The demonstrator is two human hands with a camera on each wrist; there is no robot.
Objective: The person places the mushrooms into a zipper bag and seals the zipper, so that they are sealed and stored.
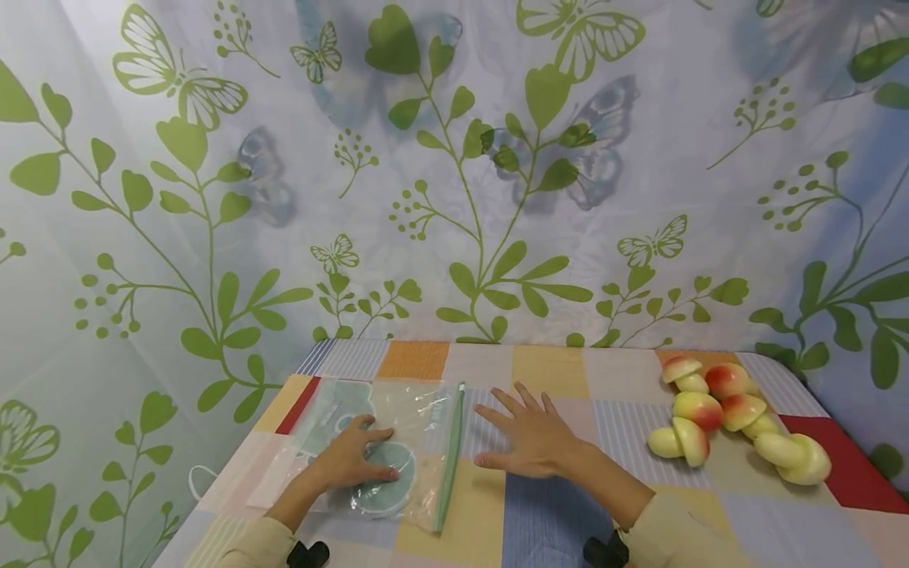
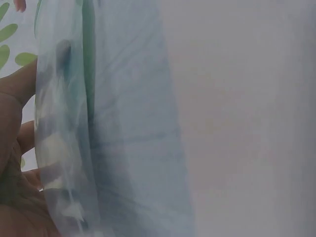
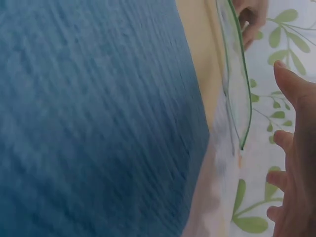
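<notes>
A clear zip bag (image 1: 433, 418) with a green slider edge and pale green round prints lies on the left of the table. My left hand (image 1: 353, 456) rests on its middle, thumb and forefinger spread apart. In the left wrist view the bag (image 2: 64, 148) stands in front of part of the left hand (image 2: 17, 163). To the right of the bag's green edge my right hand (image 1: 533, 438) hovers with fingers spread, touching nothing that I can see. In the right wrist view its fingers (image 3: 284, 140) are apart from the bag (image 3: 239, 94).
Several mushroom-shaped pieces, pale yellow with red, including one nearer mushroom (image 1: 791, 457), lie grouped on the right. A patchwork cloth (image 1: 554, 513) covers the table. Behind it hangs a curtain (image 1: 454, 197) printed with leaves and butterflies. A white cable loop (image 1: 192, 477) shows at the left edge.
</notes>
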